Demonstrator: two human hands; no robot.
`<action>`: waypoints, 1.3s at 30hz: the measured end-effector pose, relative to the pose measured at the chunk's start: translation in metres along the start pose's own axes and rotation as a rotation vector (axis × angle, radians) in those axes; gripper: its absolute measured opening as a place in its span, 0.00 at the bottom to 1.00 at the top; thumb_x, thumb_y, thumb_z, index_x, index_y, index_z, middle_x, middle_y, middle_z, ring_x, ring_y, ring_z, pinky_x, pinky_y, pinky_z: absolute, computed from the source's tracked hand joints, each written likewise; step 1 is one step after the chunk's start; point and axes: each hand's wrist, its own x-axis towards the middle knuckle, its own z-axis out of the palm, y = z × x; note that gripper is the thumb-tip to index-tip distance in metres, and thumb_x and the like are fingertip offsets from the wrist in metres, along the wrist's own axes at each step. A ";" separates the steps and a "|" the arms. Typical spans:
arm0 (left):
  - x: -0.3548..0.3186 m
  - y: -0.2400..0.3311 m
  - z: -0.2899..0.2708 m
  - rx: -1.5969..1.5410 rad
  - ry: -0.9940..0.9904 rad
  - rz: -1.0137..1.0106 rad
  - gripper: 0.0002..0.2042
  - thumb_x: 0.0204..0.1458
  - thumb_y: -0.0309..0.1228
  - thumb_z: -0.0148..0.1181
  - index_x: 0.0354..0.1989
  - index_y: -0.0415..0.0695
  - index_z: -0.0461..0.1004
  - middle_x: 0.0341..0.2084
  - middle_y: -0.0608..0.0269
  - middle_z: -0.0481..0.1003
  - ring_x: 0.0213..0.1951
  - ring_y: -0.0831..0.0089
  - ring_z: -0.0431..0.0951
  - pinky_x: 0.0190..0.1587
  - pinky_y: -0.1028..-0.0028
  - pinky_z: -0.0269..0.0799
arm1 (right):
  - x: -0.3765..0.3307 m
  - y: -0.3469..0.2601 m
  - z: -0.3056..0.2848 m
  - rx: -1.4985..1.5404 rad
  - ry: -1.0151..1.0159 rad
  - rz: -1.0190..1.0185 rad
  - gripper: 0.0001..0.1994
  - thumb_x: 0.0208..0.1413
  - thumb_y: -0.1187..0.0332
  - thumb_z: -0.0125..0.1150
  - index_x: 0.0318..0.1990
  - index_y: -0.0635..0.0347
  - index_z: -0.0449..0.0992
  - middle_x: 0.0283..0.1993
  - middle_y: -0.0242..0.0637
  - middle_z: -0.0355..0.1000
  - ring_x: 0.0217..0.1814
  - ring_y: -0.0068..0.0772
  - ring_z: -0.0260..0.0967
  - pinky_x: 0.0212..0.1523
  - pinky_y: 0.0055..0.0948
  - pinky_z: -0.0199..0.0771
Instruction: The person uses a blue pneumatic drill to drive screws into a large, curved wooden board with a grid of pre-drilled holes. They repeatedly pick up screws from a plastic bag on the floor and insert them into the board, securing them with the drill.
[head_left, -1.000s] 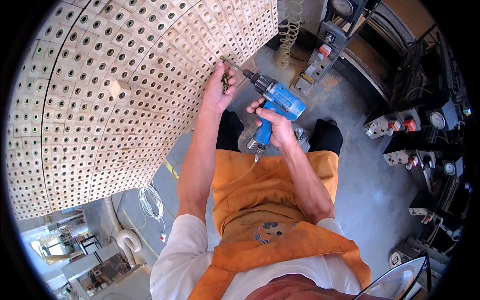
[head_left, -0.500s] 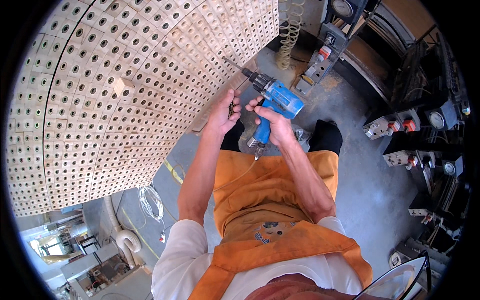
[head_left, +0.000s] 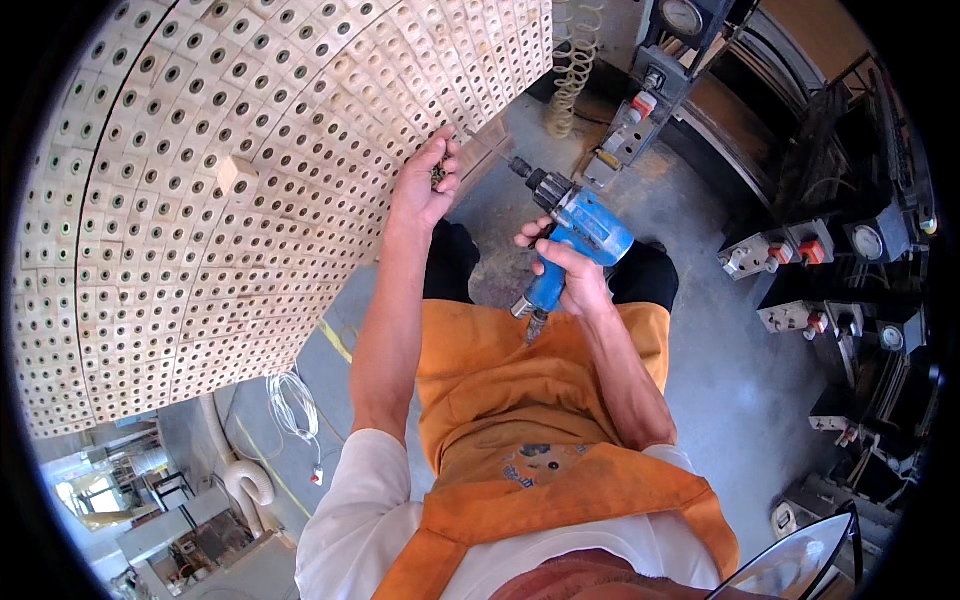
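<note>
My right hand (head_left: 582, 282) is wrapped round the grip of a blue air-powered driver (head_left: 592, 226) with a black chuck. A thin bit points up and left from the chuck, toward the stack of wooden blocks (head_left: 236, 282). Several small brass-coloured metal pieces (head_left: 438, 177) lie in my left hand (head_left: 422, 190), its fingers curled round them. That hand is close to the blocks' right edge, its fingertips near the bare holes. Dark-ringed metal inserts fill most holes in the blocks; those toward the upper right are plain wood.
One loose wooden block (head_left: 237, 174) sticks out from the stack's face. A coiled air hose (head_left: 572, 85) hangs at the top. Machines with gauges and red switches (head_left: 815, 250) line the right. A white cable (head_left: 292, 402) and a ribbed duct (head_left: 245, 480) lie at lower left.
My left hand has moved up and left toward the blocks, with the metal pieces still in it. The driver has shifted right and down in my right hand, away from the left hand.
</note>
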 end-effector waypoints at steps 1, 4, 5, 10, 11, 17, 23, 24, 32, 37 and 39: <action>0.005 0.000 -0.003 -0.013 -0.011 -0.020 0.12 0.60 0.34 0.53 0.47 0.40 0.69 0.27 0.69 0.67 0.26 0.82 0.66 0.17 0.87 0.56 | -0.001 0.000 -0.003 -0.001 -0.003 0.013 0.14 0.52 0.78 0.58 0.47 0.59 0.69 0.45 0.37 0.73 0.49 0.33 0.73 0.32 0.24 0.68; 0.009 0.003 0.011 0.047 -0.031 -0.089 0.13 0.59 0.38 0.54 0.43 0.40 0.70 0.24 0.70 0.66 0.23 0.83 0.65 0.15 0.87 0.54 | 0.000 -0.002 -0.012 0.019 -0.038 0.049 0.14 0.51 0.77 0.58 0.46 0.59 0.70 0.44 0.37 0.74 0.49 0.33 0.73 0.32 0.24 0.68; 0.009 0.004 0.015 0.059 -0.024 -0.092 0.13 0.59 0.38 0.54 0.43 0.40 0.70 0.23 0.70 0.66 0.22 0.83 0.64 0.15 0.87 0.54 | 0.001 -0.002 -0.013 0.030 -0.057 0.060 0.14 0.51 0.77 0.59 0.46 0.59 0.70 0.44 0.37 0.74 0.49 0.33 0.73 0.32 0.24 0.69; 0.008 0.003 0.027 0.257 0.036 -0.021 0.14 0.59 0.41 0.55 0.40 0.41 0.70 0.22 0.70 0.66 0.21 0.82 0.64 0.15 0.86 0.53 | 0.000 -0.007 -0.013 -0.034 -0.025 0.042 0.14 0.51 0.77 0.59 0.46 0.60 0.70 0.45 0.38 0.73 0.50 0.35 0.73 0.32 0.24 0.69; 0.007 0.002 0.033 0.290 0.076 -0.028 0.15 0.58 0.42 0.55 0.39 0.41 0.70 0.22 0.70 0.65 0.21 0.82 0.64 0.15 0.85 0.52 | -0.001 -0.008 -0.011 -0.070 -0.015 0.031 0.15 0.51 0.77 0.60 0.47 0.60 0.69 0.45 0.39 0.73 0.51 0.37 0.72 0.33 0.24 0.69; 0.021 -0.006 0.040 0.155 0.083 -0.010 0.14 0.62 0.41 0.49 0.44 0.41 0.70 0.24 0.70 0.65 0.24 0.81 0.64 0.17 0.85 0.56 | 0.009 0.000 0.005 0.003 0.064 -0.005 0.14 0.52 0.77 0.59 0.46 0.60 0.69 0.45 0.39 0.74 0.50 0.36 0.73 0.33 0.24 0.69; 0.029 0.000 0.026 0.058 -0.023 0.031 0.15 0.63 0.38 0.46 0.50 0.42 0.68 0.25 0.70 0.65 0.25 0.80 0.65 0.18 0.84 0.57 | 0.034 0.005 0.017 0.036 0.015 -0.044 0.12 0.52 0.78 0.58 0.45 0.59 0.69 0.42 0.37 0.74 0.48 0.34 0.74 0.31 0.25 0.68; 0.030 -0.001 0.027 0.057 -0.009 0.034 0.15 0.63 0.38 0.45 0.50 0.42 0.68 0.25 0.70 0.66 0.25 0.80 0.65 0.18 0.84 0.57 | 0.036 0.005 0.017 0.040 0.014 -0.046 0.12 0.52 0.78 0.58 0.44 0.59 0.69 0.42 0.37 0.74 0.48 0.33 0.74 0.32 0.25 0.68; 0.035 -0.009 0.030 0.006 0.098 0.053 0.13 0.63 0.38 0.46 0.46 0.43 0.69 0.25 0.70 0.66 0.23 0.80 0.65 0.18 0.83 0.57 | 0.044 0.002 0.020 0.032 0.027 -0.059 0.13 0.50 0.78 0.58 0.43 0.61 0.69 0.40 0.37 0.74 0.46 0.34 0.74 0.29 0.24 0.69; 0.019 -0.014 0.017 0.029 0.069 -0.066 0.10 0.62 0.35 0.46 0.43 0.41 0.68 0.26 0.66 0.68 0.23 0.80 0.65 0.16 0.84 0.56 | 0.045 -0.004 0.026 -0.068 0.018 -0.080 0.12 0.50 0.79 0.58 0.43 0.60 0.69 0.39 0.36 0.74 0.45 0.33 0.74 0.30 0.24 0.67; 0.008 -0.023 0.006 -0.027 0.048 -0.136 0.09 0.61 0.33 0.46 0.41 0.41 0.67 0.27 0.65 0.68 0.22 0.80 0.66 0.15 0.84 0.56 | 0.046 -0.004 0.026 -0.071 0.042 -0.069 0.12 0.50 0.79 0.58 0.43 0.60 0.69 0.39 0.36 0.74 0.45 0.33 0.75 0.30 0.24 0.67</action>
